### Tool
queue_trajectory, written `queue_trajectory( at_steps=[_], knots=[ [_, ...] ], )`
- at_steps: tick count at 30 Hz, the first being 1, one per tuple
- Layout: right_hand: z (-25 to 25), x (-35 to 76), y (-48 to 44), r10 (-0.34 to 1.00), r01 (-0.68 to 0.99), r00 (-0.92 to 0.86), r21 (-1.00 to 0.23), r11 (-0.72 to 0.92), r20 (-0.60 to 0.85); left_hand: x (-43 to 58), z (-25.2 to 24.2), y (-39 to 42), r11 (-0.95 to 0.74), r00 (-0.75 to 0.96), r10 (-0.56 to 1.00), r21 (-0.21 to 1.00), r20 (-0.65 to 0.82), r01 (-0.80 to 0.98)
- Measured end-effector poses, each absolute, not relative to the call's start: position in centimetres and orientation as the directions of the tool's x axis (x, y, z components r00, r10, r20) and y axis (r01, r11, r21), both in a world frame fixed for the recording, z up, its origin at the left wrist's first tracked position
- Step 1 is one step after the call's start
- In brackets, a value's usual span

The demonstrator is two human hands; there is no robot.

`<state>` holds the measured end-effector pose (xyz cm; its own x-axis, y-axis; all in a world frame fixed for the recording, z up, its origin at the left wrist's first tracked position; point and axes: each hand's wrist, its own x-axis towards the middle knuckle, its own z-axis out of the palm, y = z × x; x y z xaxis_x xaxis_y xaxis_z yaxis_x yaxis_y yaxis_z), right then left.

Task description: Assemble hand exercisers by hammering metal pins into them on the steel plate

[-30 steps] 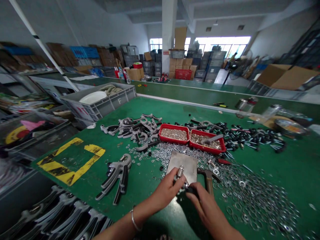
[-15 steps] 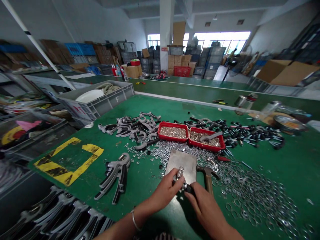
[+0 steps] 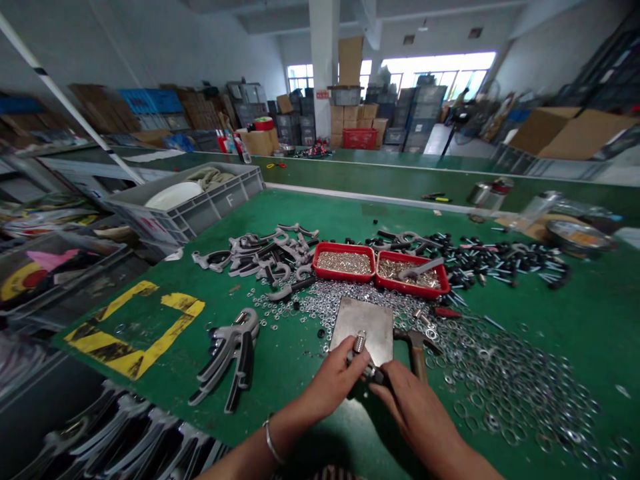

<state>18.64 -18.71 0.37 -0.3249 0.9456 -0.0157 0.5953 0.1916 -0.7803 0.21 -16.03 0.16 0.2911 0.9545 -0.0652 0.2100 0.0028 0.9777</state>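
My left hand (image 3: 331, 380) and my right hand (image 3: 411, 408) meet at the near edge of a flat steel plate (image 3: 363, 323) on the green table. Together they pinch a small black part with a coiled metal spring (image 3: 359, 343) standing up from it. Fingers of both hands are closed round this spring assembly. A hammer (image 3: 415, 353) lies just right of the plate, its handle running under my right hand. Loose metal washers (image 3: 500, 393) are scattered to the right.
Two red trays (image 3: 344, 263) of small metal parts sit behind the plate. Grey and black gripper handles (image 3: 265, 250) are piled at left, two assembled ones (image 3: 231, 357) nearer. Black pins (image 3: 500, 263) lie at right. A grey crate (image 3: 190, 207) stands at the table's left corner.
Both hands stay on the spring assembly at the plate's edge, with only small finger shifts. The view has tilted slightly.
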Motion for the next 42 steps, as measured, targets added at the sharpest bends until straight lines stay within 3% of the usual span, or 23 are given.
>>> queue_trajectory(
  at_steps=[2,4,6,8,9,11,13,15,16,19,21,25,26,29,30,34,38,40,42],
  knots=[
    [0.2,17.9,-18.9,0.95,0.458,-0.3,-0.886,0.066,-0.084,0.3,0.4,-16.2,-0.062,0.281,0.96,0.964,-0.014,0.258],
    [0.0,17.1,-19.1,0.924,0.205,-0.294,-0.961,-0.188,-0.244,0.2,0.5,-16.3,-0.141,0.297,0.954,0.941,0.046,0.308],
    [0.2,16.6,-19.1,0.837,-0.012,-0.37,-0.899,-0.437,-0.402,0.1,0.5,-16.3,-0.186,0.322,0.944,0.926,0.075,0.329],
    [0.5,16.6,-18.9,0.736,-0.019,-0.472,-0.829,-0.558,-0.485,0.0,0.2,-16.3,-0.179,0.323,0.944,0.925,0.066,0.335],
    [0.7,16.9,-18.7,0.721,0.047,-0.486,-0.839,-0.543,-0.494,0.0,0.0,-16.3,-0.155,0.312,0.949,0.932,0.048,0.327],
    [0.9,17.5,-18.4,0.808,0.252,-0.42,-0.908,-0.334,-0.413,0.2,-0.4,-16.2,-0.077,0.278,0.961,0.955,-0.006,0.287],
    [0.8,18.1,-18.2,0.938,0.475,-0.302,-0.88,-0.008,-0.171,0.4,-0.7,-16.2,0.012,0.245,0.967,0.974,-0.069,0.228],
    [0.6,18.3,-18.3,0.967,0.597,-0.251,-0.782,0.18,0.03,0.5,-0.7,-16.3,0.044,0.226,0.97,0.981,-0.088,0.19],
    [0.4,18.3,-18.4,0.966,0.596,-0.256,-0.781,0.187,0.035,0.5,-0.5,-16.3,0.025,0.23,0.971,0.982,-0.069,0.189],
    [0.4,17.8,-18.6,0.877,0.429,-0.391,-0.898,-0.094,-0.279,0.2,0.1,-16.2,-0.155,0.322,0.945,0.951,0.064,0.268],
    [0.6,17.7,-18.6,0.806,0.379,-0.459,-0.903,-0.202,-0.373,0.0,0.5,-16.1,-0.24,0.389,0.916,0.908,0.094,0.345],
    [0.7,18.0,-18.3,0.963,0.514,-0.268,-0.85,0.113,-0.034,0.1,1.1,-15.9,-0.122,0.283,0.959,0.93,0.02,0.346],
    [0.7,18.0,-18.2,0.962,0.5,-0.27,-0.861,0.094,-0.052,0.2,1.2,-15.9,-0.138,0.275,0.96,0.94,0.05,0.312],
    [0.5,18.2,-18.1,0.834,0.368,-0.441,-0.914,-0.168,-0.331,0.4,1.2,-15.9,-0.333,0.358,0.906,0.904,0.227,0.268],
    [0.6,18.3,-18.0,0.826,0.362,-0.45,-0.915,-0.179,-0.34,0.5,1.2,-15.8,-0.372,0.369,0.892,0.886,0.259,0.276],
    [0.9,18.4,-17.9,0.963,0.437,-0.26,-0.898,0.057,-0.066,0.9,0.9,-15.8,-0.266,0.27,0.944,0.921,0.189,0.284],
    [0.6,18.1,-18.0,0.867,0.34,-0.372,-0.917,-0.206,-0.332,1.1,0.7,-16.0,-0.339,0.332,0.913,0.894,0.237,0.293],
    [0.5,18.2,-17.9,0.899,0.376,-0.353,-0.919,-0.117,-0.259,1.3,0.4,-16.2,-0.336,0.326,0.916,0.889,0.232,0.31],
    [0.4,18.2,-17.8,0.96,0.423,-0.271,-0.905,0.052,-0.072,1.4,-0.1,-16.4,-0.248,0.23,0.956,0.918,0.181,0.309]
  ],
)
